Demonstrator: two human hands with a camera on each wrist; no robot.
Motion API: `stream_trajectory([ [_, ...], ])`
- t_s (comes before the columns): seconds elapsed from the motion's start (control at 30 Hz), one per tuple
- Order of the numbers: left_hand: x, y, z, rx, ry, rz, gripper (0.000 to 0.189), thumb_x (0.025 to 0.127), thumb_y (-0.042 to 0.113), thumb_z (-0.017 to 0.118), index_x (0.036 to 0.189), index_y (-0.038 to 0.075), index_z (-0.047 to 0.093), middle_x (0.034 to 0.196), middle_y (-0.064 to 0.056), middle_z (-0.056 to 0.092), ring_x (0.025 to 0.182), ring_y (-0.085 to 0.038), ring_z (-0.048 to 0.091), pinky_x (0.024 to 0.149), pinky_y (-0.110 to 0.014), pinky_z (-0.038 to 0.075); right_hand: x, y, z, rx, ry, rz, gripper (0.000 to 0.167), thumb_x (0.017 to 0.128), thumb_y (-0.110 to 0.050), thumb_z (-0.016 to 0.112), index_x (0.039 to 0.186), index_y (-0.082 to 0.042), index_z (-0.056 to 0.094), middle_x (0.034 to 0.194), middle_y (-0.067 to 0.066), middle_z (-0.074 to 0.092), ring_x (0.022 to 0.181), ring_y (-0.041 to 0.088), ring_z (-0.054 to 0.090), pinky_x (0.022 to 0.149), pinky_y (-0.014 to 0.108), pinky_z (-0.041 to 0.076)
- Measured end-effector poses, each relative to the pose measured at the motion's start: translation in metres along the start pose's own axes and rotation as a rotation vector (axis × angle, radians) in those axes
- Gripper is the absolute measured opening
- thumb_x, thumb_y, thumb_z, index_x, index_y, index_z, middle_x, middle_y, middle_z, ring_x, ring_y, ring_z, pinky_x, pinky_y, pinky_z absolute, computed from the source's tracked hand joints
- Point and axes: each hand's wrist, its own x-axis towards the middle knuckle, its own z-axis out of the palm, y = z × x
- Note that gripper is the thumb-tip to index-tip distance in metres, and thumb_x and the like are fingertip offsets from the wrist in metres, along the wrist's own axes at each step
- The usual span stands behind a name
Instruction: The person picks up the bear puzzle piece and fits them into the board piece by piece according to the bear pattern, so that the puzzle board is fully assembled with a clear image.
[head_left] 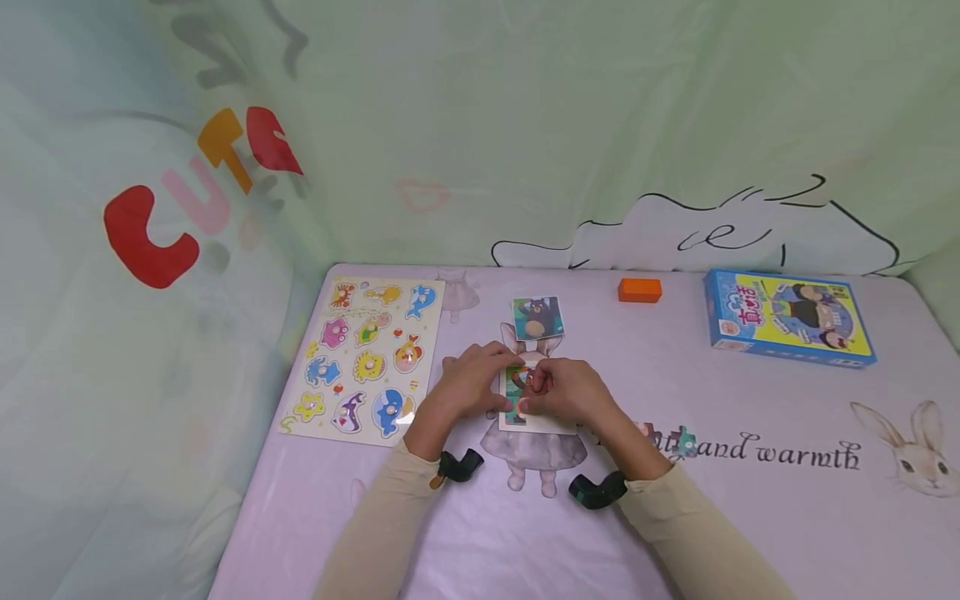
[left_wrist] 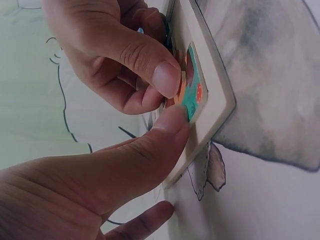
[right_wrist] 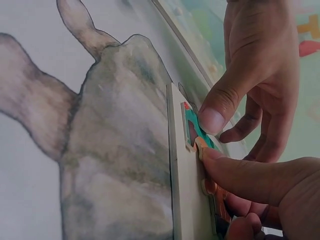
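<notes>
A small pale puzzle tray lies flat on the table with green and brown jigsaw pieces in its left part. My right hand is over the tray and pinches a jigsaw piece with an orange-brown edge between thumb and fingers. The thumb tip of my left hand touches a green fitted piece at the tray's side, and its other fingers reach toward the far edge. The fingers hide much of the held piece. Above the tray lies a bear picture card.
Several loose jigsaw pieces lie right of the right forearm. To the left is a sea-animal peg board. An orange block and a blue and yellow box stand toward the back right, near the hanging cloth.
</notes>
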Motion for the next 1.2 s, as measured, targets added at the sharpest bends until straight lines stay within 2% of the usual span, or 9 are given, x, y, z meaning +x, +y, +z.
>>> stream_trajectory([
  [0.53,0.002,0.000,0.003,0.009,0.001,-0.025,0.060,0.080,0.030,0.088,0.135,0.030,0.065,0.144,0.009,0.056,0.130,-0.022,0.051,0.097,-0.056,0.040,0.002,0.000,0.004,-0.052,0.005,0.007,0.032,0.078,-0.033,0.088,0.083,-0.016,0.061,0.072,0.001,0.056,0.072,0.019,0.053,0.061,0.031,0.035],
  [0.93,0.007,0.000,0.003,0.026,-0.012,-0.026,0.063,0.079,0.031,0.089,0.136,0.033,0.063,0.147,0.009,0.054,0.131,-0.021,0.051,0.098,-0.058,0.040,0.001,-0.004,0.001,-0.098,-0.031,0.005,0.031,0.081,-0.032,0.086,0.086,-0.014,0.060,0.075,0.001,0.058,0.074,0.019,0.054,0.062,0.031,0.037],
  [1.03,0.006,-0.001,0.002,0.021,-0.019,-0.025,0.062,0.079,0.031,0.089,0.136,0.033,0.063,0.147,0.010,0.054,0.131,-0.020,0.050,0.098,-0.058,0.040,-0.001,-0.005,0.002,-0.114,-0.051,-0.016,0.035,0.080,-0.036,0.086,0.090,-0.014,0.060,0.075,0.001,0.057,0.072,0.018,0.053,0.061,0.031,0.038],
  [1.2,0.005,-0.004,0.000,-0.016,-0.030,0.017,0.062,0.079,0.028,0.089,0.136,0.030,0.064,0.147,0.008,0.053,0.131,-0.021,0.050,0.099,-0.062,0.040,-0.005,-0.011,0.003,-0.180,-0.056,-0.038,0.049,0.070,-0.046,0.091,0.092,-0.015,0.059,0.077,0.001,0.054,0.070,0.017,0.051,0.058,0.031,0.036],
])
